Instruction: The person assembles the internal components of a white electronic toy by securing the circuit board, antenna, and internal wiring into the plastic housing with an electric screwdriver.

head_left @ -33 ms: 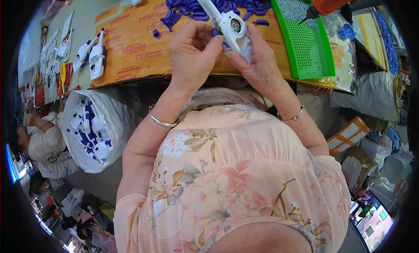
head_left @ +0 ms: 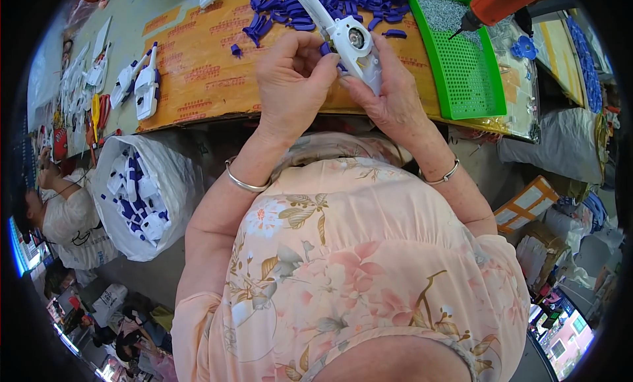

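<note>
Between my hands, above the front of the table, is a white plastic housing point(head_left: 347, 39) with a round opening showing a metallic part and a long narrow arm slanting up to the left. My right hand point(head_left: 390, 85) is closed round its right side and lower end, thumb along the near edge. My left hand point(head_left: 293, 79) pinches a small purple plastic piece point(head_left: 325, 48) against the housing's left side; the fingertips partly hide it. Beyond the housing lies a heap of loose purple plastic pieces point(head_left: 290, 9).
A green perforated tray point(head_left: 499, 98) of small metal parts stands to the right, below a red power screwdriver point(head_left: 498, 5). White-and-purple assemblies point(head_left: 146, 92) lie at left, near pliers point(head_left: 103, 112). A white sack point(head_left: 178, 174) holds more assemblies. Another person point(head_left: 66, 207) sits at far left.
</note>
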Demonstrator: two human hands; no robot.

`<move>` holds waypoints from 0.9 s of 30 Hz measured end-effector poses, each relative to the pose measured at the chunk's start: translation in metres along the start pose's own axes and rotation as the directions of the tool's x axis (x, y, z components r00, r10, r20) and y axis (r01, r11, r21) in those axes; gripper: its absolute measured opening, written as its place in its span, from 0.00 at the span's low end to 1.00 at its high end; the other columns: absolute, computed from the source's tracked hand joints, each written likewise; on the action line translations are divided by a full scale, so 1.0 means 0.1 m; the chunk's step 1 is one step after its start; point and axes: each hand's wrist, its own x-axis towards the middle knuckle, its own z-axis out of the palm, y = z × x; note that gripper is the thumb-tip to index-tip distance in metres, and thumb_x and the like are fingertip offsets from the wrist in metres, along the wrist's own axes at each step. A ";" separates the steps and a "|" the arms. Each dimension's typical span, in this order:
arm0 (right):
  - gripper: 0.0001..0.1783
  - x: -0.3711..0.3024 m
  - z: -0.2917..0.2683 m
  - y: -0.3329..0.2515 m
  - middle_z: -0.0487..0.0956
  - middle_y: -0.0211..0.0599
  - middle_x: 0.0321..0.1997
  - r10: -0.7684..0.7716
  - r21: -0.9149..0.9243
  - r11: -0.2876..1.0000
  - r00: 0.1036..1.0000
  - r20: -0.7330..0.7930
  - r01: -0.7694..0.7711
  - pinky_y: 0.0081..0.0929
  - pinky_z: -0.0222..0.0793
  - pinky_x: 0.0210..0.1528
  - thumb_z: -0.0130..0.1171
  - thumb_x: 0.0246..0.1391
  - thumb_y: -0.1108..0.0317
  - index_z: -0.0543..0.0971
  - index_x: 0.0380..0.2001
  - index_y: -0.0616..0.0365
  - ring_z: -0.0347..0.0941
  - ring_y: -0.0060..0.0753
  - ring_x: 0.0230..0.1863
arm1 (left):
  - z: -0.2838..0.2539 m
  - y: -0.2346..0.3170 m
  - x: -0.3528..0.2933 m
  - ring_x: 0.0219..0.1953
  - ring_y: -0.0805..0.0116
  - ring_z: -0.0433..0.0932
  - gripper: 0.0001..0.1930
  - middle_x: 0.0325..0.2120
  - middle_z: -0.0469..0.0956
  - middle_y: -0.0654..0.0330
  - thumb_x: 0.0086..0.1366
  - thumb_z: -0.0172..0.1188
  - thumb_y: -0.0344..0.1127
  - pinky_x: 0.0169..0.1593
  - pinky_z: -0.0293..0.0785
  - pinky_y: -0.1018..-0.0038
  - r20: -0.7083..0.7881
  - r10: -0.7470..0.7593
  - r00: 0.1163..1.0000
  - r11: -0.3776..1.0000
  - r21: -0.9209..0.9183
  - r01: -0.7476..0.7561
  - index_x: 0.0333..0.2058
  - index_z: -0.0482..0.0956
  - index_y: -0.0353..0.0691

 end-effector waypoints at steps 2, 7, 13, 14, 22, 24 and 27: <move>0.41 0.00 -0.01 -0.02 0.70 0.58 0.51 0.032 0.028 0.999 0.999 0.006 -0.032 0.38 0.65 0.53 0.65 0.46 0.66 0.57 0.59 0.68 0.68 0.55 0.53 | 0.02 -0.01 -0.01 0.21 0.84 0.71 0.07 0.20 0.74 0.67 0.53 0.62 0.23 0.24 0.67 0.86 -0.010 -0.001 1.000 1.000 0.007 0.001 0.32 0.74 0.33; 0.39 -0.01 0.02 -0.02 0.71 0.56 0.50 0.028 0.049 0.998 0.999 -0.032 -0.026 0.37 0.65 0.53 0.65 0.45 0.67 0.58 0.58 0.66 0.68 0.53 0.53 | 0.04 -0.08 -0.01 0.21 0.84 0.70 0.07 0.20 0.73 0.67 0.53 0.62 0.24 0.23 0.67 0.85 -0.034 0.015 0.999 0.999 0.047 -0.013 0.32 0.74 0.34; 0.37 -0.04 0.04 0.03 0.74 0.47 0.48 -0.003 -0.007 1.000 0.997 -0.077 0.003 0.28 0.67 0.49 0.63 0.49 0.64 0.58 0.58 0.65 0.71 0.36 0.47 | 0.02 -0.17 0.02 0.19 0.82 0.69 0.09 0.18 0.71 0.65 0.51 0.63 0.23 0.21 0.66 0.83 0.045 0.398 0.916 0.836 0.393 -0.383 0.31 0.74 0.33; 0.37 -0.02 0.03 0.04 0.73 0.47 0.48 -0.001 -0.018 1.000 0.997 -0.076 0.000 0.28 0.67 0.49 0.63 0.48 0.64 0.58 0.58 0.65 0.71 0.36 0.48 | 0.03 -0.17 0.02 0.18 0.81 0.69 0.10 0.17 0.71 0.65 0.50 0.63 0.23 0.21 0.66 0.83 0.025 0.363 0.932 0.868 0.356 -0.347 0.31 0.73 0.33; 0.40 -0.07 0.05 0.03 0.69 0.51 0.53 -0.043 0.105 0.993 0.994 -0.097 0.054 0.34 0.64 0.54 0.65 0.43 0.72 0.58 0.58 0.66 0.68 0.47 0.53 | 0.14 0.03 -0.09 0.18 0.82 0.68 0.17 0.19 0.70 0.66 0.49 0.63 0.21 0.21 0.65 0.85 -0.130 0.198 0.972 0.973 0.146 -0.179 0.37 0.69 0.33; 0.41 -0.06 0.06 0.04 0.69 0.49 0.54 -0.081 0.177 0.979 0.991 -0.109 0.100 0.33 0.63 0.56 0.65 0.42 0.73 0.57 0.59 0.65 0.67 0.43 0.55 | 0.15 0.04 -0.10 0.19 0.83 0.68 0.17 0.20 0.70 0.65 0.49 0.63 0.22 0.21 0.65 0.85 -0.136 0.210 0.968 0.970 0.152 -0.189 0.38 0.68 0.34; 0.42 -0.08 0.06 0.02 0.68 0.49 0.55 -0.098 0.174 0.978 0.988 -0.117 0.118 0.32 0.62 0.57 0.66 0.43 0.73 0.57 0.60 0.65 0.67 0.42 0.56 | 0.13 0.07 -0.11 0.20 0.83 0.68 0.17 0.24 0.71 0.64 0.50 0.62 0.22 0.22 0.65 0.86 -0.127 0.182 0.975 0.978 0.126 -0.166 0.39 0.68 0.33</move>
